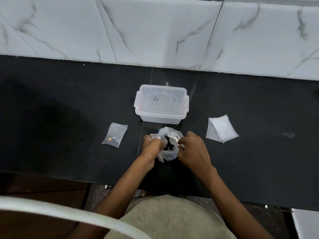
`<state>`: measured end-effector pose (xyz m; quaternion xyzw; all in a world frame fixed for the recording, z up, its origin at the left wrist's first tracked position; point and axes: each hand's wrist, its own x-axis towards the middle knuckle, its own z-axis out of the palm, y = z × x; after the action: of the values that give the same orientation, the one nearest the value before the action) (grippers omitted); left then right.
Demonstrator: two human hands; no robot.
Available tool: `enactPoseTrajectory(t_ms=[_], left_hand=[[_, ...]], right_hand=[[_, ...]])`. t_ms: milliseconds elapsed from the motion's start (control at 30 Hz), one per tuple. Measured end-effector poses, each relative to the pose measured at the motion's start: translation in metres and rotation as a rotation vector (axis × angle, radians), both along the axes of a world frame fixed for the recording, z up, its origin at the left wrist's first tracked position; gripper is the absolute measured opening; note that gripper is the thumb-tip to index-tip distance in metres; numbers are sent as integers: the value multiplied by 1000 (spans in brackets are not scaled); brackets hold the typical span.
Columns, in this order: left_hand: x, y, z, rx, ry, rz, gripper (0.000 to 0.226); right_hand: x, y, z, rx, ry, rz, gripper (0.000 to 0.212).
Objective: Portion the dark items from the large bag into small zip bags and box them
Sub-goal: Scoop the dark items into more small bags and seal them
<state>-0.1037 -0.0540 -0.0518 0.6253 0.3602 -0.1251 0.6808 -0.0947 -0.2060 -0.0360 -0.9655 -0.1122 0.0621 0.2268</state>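
Observation:
The large clear bag [170,153] stands open on the black counter right in front of me, with dark items [168,144] and a white round piece [173,140] visible inside. My left hand [151,146] grips its left rim and my right hand [193,149] grips its right rim, holding the mouth apart. A clear plastic box [161,104] with its lid on sits just behind the bag. One small zip bag [114,135] with a few dark bits and a yellow speck lies to the left. A stack of small zip bags [221,129] lies to the right.
The black counter [69,109] runs left to right, backed by a white marble-tiled wall [155,31]. Its front edge is near my body. A white curved rail [60,214] crosses the lower left.

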Motion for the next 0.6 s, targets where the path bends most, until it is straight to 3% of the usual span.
enactPoseTrajectory(t_ms=[200,433,600], left_hand=[[-2,-5,-1,-83,0,68,34],[4,-6,1,116,105,14,36],[2,-8,4,68,66,-22,26]], right_hand=[[1,-3,3,-5,17,-14,12],[1,-5,2,9,55,-31,16],[4,-11,2,220,157,-190,17]])
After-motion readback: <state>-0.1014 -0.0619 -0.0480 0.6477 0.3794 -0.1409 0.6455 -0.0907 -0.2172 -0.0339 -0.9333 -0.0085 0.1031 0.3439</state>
